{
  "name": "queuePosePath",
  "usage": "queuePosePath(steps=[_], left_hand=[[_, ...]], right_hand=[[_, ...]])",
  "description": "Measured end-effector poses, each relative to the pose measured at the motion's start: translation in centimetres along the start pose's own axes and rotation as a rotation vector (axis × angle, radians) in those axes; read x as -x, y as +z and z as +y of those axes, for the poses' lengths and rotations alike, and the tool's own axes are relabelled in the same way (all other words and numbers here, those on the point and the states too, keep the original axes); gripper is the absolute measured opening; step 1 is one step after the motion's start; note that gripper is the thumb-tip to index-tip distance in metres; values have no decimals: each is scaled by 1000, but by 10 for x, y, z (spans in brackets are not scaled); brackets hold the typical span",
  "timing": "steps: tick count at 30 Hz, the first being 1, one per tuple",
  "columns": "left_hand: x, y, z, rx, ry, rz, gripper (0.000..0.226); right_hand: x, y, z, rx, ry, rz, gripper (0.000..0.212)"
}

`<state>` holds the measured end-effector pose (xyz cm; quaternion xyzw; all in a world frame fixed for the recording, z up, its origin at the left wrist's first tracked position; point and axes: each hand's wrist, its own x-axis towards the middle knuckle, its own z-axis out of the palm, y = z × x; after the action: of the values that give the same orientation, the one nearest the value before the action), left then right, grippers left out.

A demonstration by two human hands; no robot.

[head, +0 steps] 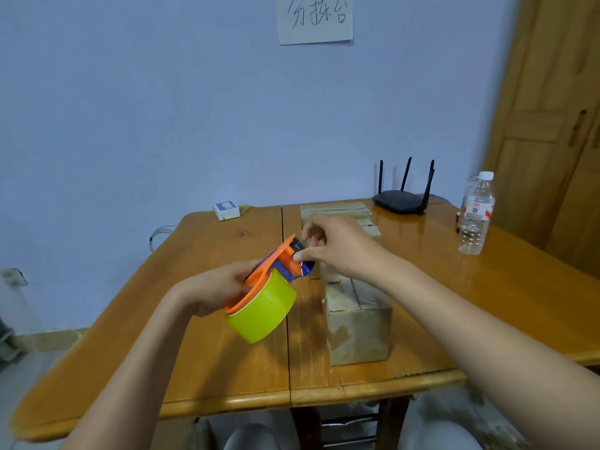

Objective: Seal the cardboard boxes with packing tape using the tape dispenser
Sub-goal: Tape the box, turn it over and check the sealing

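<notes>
Left hand (216,292) grips the dispenser (279,258), lifted above the table (207,368), roll (263,311) tilted. Right hand (337,246) pinches at its far mouth, probably freeing the tape end. The box (357,323) waits just right, flaps unsealed, more boxes (337,211) beyond.

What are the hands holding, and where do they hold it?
Both hold the orange and blue plastic tape dispenser with its yellow-green tape roll. The left hand grips its orange body by the roll; the right hand pinches its front end.
</notes>
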<state>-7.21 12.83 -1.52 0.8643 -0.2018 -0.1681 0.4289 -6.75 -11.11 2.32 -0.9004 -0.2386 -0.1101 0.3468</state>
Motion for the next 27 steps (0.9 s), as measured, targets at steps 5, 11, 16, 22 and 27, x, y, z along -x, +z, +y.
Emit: queuePosePath(steps=[5,11,16,22,27], left_hand=[[5,3,5,-41,30,-19,39],[10,0,12,-25,41,-70,37],[11,2,11,-76,31,-121,36],[11,4,12,6,2,-188,42],[7,18,26,-317,121,-256,41]], right_hand=[[-2,-6,4,1,72,-31,39],[3,-13,7,-224,128,-163,28],[8,-20,7,-301,124,-237,20],[9,-17,10,-340,133,-165,14],[9,-21,14,-328,149,-176,12]])
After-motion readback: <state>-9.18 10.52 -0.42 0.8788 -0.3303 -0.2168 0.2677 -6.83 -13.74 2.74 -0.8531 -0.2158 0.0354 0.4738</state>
